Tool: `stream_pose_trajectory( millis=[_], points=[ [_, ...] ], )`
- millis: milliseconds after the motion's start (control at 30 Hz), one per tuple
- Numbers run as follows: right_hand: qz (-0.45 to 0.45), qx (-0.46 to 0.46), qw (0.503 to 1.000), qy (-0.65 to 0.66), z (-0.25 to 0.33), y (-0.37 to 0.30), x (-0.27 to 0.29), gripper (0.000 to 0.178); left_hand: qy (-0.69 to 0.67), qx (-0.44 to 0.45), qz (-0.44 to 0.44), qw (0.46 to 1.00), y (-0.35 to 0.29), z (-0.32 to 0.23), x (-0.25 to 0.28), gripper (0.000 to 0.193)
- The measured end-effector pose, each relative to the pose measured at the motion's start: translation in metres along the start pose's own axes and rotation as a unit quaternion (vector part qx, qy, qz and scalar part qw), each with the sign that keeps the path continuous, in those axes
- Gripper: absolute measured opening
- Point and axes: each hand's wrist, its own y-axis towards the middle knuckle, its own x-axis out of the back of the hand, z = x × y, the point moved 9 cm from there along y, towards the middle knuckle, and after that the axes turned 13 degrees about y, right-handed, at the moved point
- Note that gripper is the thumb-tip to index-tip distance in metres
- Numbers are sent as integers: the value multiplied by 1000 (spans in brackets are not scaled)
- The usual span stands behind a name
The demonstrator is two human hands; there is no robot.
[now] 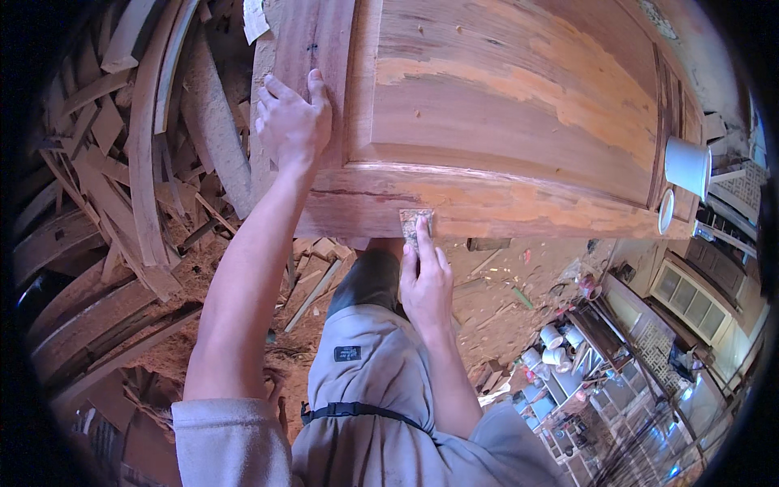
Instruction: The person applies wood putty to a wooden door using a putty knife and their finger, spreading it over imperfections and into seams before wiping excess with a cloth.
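A wooden panel door lies in front of me, with orange filler spread in uneven patches over its raised panel and near rail. My right hand pinches a small flat putty scraper with a stained blade. The index finger is stretched along the scraper, and the blade rests against the near rail, just right of a dark crack. Farther left, my left hand lies on the door's left stile, thumb apart from the other fingers and nothing held. Some of its fingertips reach toward the outer edge.
Scrap boards and offcuts are heaped to the left. A white tub stands at the door's right end beside a round white lid. Shavings cover the dirt floor. Several paint pots sit at the lower right.
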Motion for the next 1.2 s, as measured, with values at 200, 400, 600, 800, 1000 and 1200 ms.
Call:
stream_pose_trajectory(
  millis=[200, 400, 600, 800, 1000, 1200],
  points=[
    [-22, 9, 1000, 10, -5, 11, -17, 46, -6, -5, 6, 1000, 0, -7, 0, 76],
    [27, -4, 999, -17, 5, -1, -15, 46, 7, -3, -13, 1000, 0, 2, -4, 77],
    [-15, 37, 999, -19, 7, 9, -30, 45, 4, -6, -17, 1000, 0, -7, 1, 76],
    [150, 44, 988, -15, 21, -4, -24, 47, 11, 3, -9, 1000, 1, 2, -2, 76],
    [263, 115, 922, -261, 28, 49, -15, 40, 3, 1, -2, 1000, 3, -1, -1, 75],
    [296, 129, 899, -297, 25, 62, 15, 40, 4, -3, -12, 1000, 1, -3, -1, 75]
  ],
)
